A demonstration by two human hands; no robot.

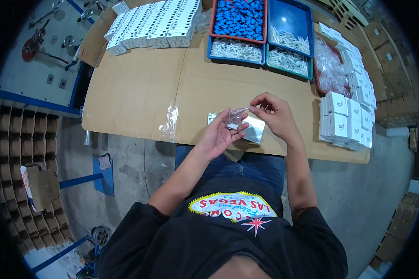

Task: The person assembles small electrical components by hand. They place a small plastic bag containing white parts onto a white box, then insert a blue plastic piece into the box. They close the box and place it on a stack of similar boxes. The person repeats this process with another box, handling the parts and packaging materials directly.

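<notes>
My left hand [217,136] is closed round a small clear plastic bag [236,115], palm turned up. Something small and whitish shows in the lower part of the bag, too small to name. My right hand [273,113] pinches a thin white piece [243,109] at the bag's upper right; whether it is a separate item or the bag's edge, I cannot tell. Beneath both hands a white box [254,131] lies near the table's front edge, partly covered by my left fingers.
Cardboard covers the table [135,93]. Rows of white boxes [153,25] stand at the far left, with stacked white cartons [337,118] at the right. A red tray [212,23] of blue pieces, blue trays [291,16] and a green tray [288,74] of white pieces sit behind; clear bags [330,65] fill another.
</notes>
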